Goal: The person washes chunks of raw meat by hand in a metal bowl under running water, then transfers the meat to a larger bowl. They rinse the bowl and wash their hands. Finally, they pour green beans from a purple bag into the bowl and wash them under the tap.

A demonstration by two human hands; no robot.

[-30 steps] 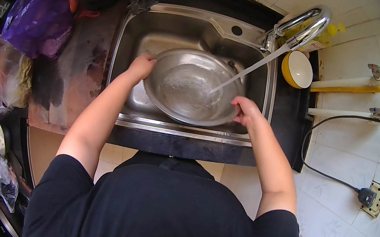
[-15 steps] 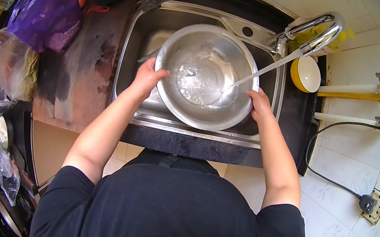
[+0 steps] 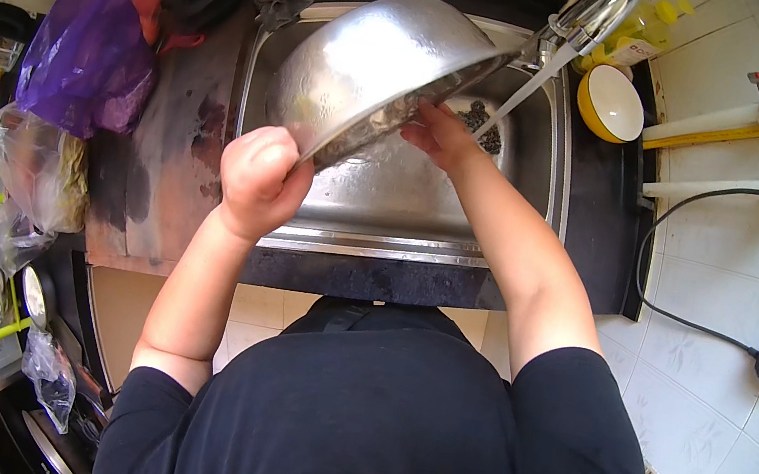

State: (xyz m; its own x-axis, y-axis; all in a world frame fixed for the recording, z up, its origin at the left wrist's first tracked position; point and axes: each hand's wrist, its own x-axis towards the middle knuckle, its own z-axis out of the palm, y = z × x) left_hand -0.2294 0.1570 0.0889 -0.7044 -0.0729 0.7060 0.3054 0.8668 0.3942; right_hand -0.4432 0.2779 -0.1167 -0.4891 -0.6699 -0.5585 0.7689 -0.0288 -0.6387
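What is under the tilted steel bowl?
Under the steel bowl lies the sink floor, wet, with dark bits near the drain. The bowl hides the sink's back left part and its own inside.

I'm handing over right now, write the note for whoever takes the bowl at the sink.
Left hand: grips the rim of the steel bowl.
Right hand: at the bowl's far rim, fingers behind it.
Bowl: tipped on edge above the sink, its opening turned away from the camera.
Tap: running, the stream falls past the bowl into the sink.
Done: bowl lifted and tipped.
Left: bowl not yet set down, tap on.
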